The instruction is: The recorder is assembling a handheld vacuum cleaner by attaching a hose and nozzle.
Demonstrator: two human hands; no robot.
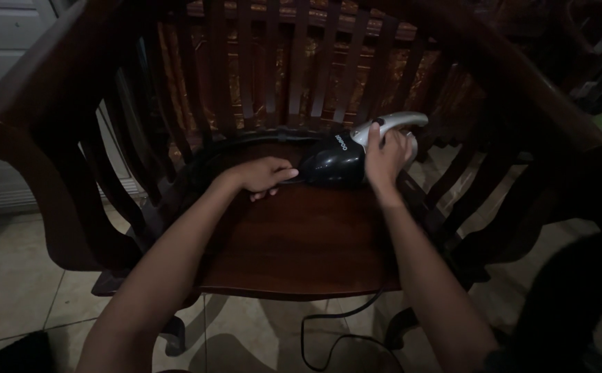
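A dark wooden chair (301, 242) with a slatted back fills the frame, its seat at centre. On the seat's rear edge lies a handheld vacuum (346, 157), long axis running left-right, black nose pointing left, silver handle toward the upper right. The right hand (386, 155) curls closed around the handle; the left hand (265, 175) wraps loosely closed on the black hose (246, 139) at the nose, while a cord (328, 324) dangles below.

The scene was dim and underexposed. The dark wooden chair (301, 235) caught a faint sheen on its seat, while everything right of the chair sank into blackness. Paler floor tiles (17, 276) showed left of it. The chair's arms bowed near the edges.
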